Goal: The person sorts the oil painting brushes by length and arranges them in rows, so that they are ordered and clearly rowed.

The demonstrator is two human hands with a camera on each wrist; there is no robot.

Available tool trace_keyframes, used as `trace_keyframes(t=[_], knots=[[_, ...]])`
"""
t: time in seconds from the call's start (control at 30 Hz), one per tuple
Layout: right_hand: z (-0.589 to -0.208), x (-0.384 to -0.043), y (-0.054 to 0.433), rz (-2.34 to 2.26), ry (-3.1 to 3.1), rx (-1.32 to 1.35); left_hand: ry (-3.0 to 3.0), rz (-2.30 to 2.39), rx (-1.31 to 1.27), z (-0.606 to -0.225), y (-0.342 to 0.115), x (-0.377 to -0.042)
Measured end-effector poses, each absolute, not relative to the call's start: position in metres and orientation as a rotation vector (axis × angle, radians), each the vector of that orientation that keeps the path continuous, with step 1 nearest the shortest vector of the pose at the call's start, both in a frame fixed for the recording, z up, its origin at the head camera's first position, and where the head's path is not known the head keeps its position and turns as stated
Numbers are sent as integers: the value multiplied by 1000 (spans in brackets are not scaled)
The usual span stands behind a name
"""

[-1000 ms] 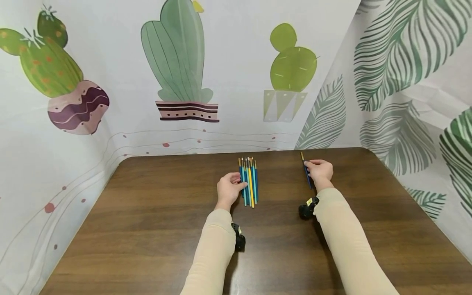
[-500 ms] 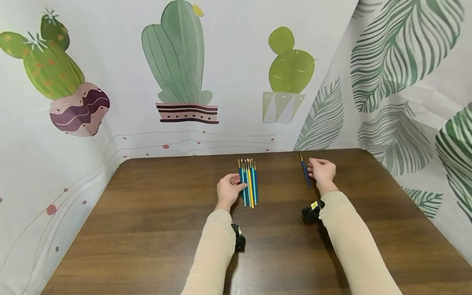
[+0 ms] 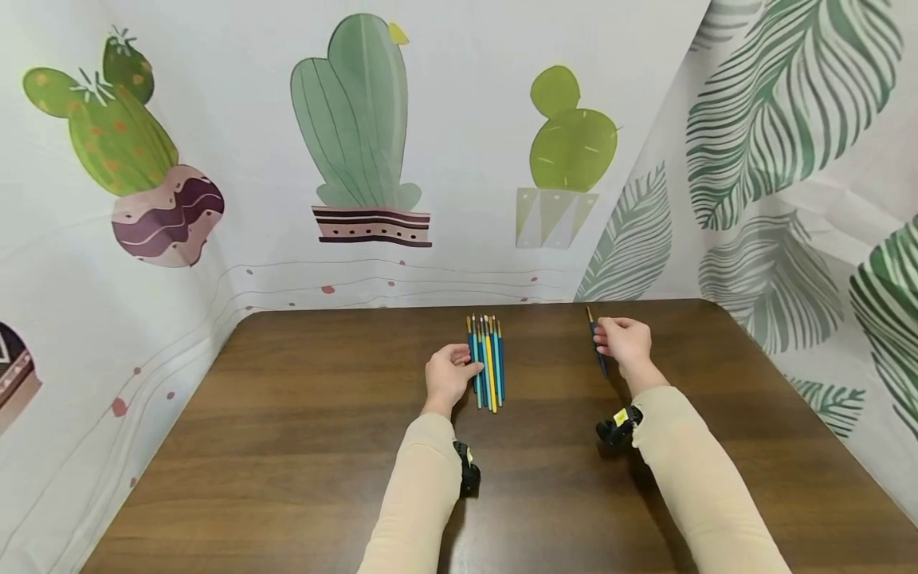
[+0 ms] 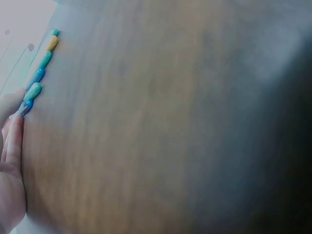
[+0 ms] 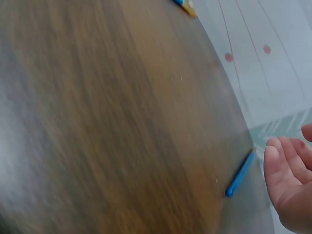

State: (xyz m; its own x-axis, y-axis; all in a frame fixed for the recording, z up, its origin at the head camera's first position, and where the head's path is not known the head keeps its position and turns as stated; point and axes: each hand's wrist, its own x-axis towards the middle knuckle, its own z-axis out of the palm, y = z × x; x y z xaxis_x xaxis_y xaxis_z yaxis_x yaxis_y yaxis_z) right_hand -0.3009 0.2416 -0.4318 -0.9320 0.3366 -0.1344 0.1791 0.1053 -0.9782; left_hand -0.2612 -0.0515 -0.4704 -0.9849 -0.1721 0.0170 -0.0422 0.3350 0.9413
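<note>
Several paintbrushes [image 3: 491, 368] in blue, teal and yellow lie side by side on the table in the head view, bristles toward the wall. My left hand [image 3: 448, 378] is at their left edge, thumb touching the leftmost handles and fingers loosely bent; in the left wrist view the rounded handle ends [image 4: 52, 44] show beyond the hand. Off to the right lies one blue paintbrush [image 3: 602, 368], apart from the row. My right hand [image 3: 625, 344] hovers just right of it with fingertips overlapping it; the right wrist view shows a gap between fingers [image 5: 286, 158] and brush.
A brown wooden table [image 3: 308, 446] runs up to a white cloth [image 3: 473, 151] printed with cacti and leaves. Black wrist cameras [image 3: 468, 472] sit on both sleeves.
One second ago my right hand pinched the single blue brush; it let go, drew right, then came slightly back toward it. My left hand stays at the row. The head view tilts up slightly.
</note>
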Motion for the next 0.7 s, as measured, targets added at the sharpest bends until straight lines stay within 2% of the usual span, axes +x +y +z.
trace_keyframes(t=[0.7], knots=[[-435,-298,203,2027,-2302,-378,-2450,-1756,141,-471,-52,-261]])
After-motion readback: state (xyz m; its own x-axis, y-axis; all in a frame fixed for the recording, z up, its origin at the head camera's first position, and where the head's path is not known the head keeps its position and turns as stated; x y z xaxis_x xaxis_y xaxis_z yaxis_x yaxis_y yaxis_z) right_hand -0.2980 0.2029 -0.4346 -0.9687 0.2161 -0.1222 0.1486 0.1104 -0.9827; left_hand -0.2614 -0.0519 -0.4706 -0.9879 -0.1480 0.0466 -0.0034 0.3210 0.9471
